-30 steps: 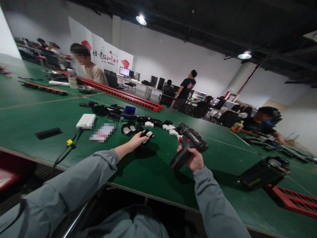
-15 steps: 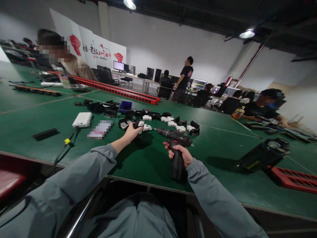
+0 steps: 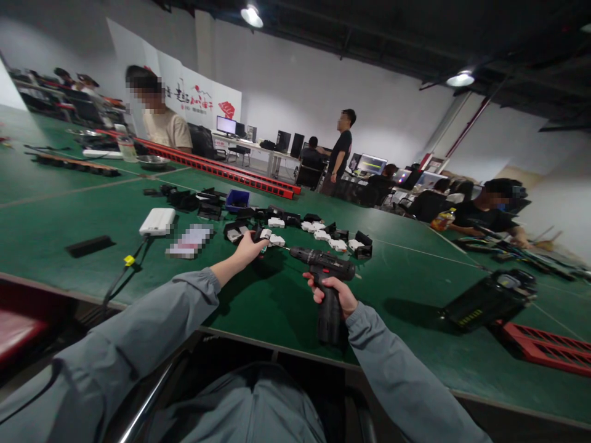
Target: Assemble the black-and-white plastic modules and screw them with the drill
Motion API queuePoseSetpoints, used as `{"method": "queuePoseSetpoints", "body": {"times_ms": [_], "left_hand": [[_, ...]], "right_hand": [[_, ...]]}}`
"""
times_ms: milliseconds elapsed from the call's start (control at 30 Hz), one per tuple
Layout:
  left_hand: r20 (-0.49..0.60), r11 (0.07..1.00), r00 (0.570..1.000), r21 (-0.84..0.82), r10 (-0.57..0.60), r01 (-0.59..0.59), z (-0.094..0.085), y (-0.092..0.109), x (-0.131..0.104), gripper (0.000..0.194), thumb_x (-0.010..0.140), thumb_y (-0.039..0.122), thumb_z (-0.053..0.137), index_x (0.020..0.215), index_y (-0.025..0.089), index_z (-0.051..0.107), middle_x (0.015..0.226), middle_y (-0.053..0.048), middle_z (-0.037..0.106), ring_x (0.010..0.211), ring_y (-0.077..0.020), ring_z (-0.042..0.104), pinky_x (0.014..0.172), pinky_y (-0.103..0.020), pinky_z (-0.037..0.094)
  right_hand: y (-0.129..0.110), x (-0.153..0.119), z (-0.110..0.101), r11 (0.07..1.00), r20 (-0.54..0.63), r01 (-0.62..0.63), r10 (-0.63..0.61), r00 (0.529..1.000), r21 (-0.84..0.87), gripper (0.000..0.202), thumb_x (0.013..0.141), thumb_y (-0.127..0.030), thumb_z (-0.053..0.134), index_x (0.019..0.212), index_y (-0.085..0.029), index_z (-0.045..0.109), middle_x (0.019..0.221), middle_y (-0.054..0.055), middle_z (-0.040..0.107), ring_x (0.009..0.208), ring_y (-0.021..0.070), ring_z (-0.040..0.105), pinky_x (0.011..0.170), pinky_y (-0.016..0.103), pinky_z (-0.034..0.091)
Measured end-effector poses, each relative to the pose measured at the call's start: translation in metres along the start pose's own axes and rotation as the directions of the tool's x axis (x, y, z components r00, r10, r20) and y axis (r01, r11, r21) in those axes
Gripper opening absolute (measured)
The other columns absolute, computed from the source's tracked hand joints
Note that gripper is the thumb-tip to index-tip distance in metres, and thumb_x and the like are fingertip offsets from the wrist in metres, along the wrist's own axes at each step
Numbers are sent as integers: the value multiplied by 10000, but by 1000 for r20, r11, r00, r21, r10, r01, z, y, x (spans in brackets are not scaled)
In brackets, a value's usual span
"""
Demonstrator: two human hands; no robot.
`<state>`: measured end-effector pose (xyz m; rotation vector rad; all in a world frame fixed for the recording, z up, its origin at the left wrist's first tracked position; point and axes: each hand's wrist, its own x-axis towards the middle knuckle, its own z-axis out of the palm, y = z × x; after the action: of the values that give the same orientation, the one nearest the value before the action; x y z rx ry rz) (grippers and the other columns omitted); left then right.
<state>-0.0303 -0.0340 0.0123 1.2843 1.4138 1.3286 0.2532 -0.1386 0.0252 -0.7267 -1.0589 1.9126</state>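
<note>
Black drill point(image 3: 330, 263) clamped in your right hand's point(image 3: 339, 294) fingers, you aim toward the part point(image 3: 265, 234) your left hand point(image 3: 249, 249) pinches over the bench point(image 3: 392, 280), apparently mid-job, progress on nearby white pieces point(image 3: 338, 245) unclear.

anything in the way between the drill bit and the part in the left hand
A small white piece shows between the drill and the left hand; whether it belongs to the held part is unclear. Nothing else visible intervenes.

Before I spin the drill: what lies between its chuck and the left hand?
The head view shows a thin bit and a white piece between the chuck of the drill and the left hand. Whether bit and piece touch is unclear.
</note>
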Motion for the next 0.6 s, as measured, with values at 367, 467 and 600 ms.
{"method": "queuePoseSetpoints", "body": {"times_ms": [367, 467, 600], "left_hand": [[23, 1000, 1000, -9, 6, -5, 0, -1, 0, 669, 698, 389, 729, 1250, 138, 445, 1195, -182, 589, 899, -235, 650, 550, -263, 546], [15, 1000, 1000, 5, 7, -7, 1, -1, 1, 668, 678, 377, 747, 1234, 147, 457, 1186, -174, 595, 856, -216, 652, 543, -257, 540], [-4, 998, 999, 43, 52, -52, 1, -2, -1, 648, 689, 353, 736, 1237, 141, 463, 1218, -177, 580, 859, -207, 651, 587, -262, 543]], "right_hand": [[1, 1, -1, 1000, 9, 11, -11, 1000, -12, 350, 745, -250, 520, 1033, -107, 656, 868, 54, 585, 535, 80, 436, 514, 240, 426], [2, 2, -3, 1000, 5, 10, -10, 1000, -24, 347, 744, -249, 517, 1029, -105, 653, 877, 63, 593, 536, 85, 435, 519, 249, 423], [4, 4, -9, 996, 10, 23, -22, 1000, -88, 344, 746, -291, 510, 1001, -107, 649, 854, 77, 616, 554, 109, 461, 539, 273, 416]]}}
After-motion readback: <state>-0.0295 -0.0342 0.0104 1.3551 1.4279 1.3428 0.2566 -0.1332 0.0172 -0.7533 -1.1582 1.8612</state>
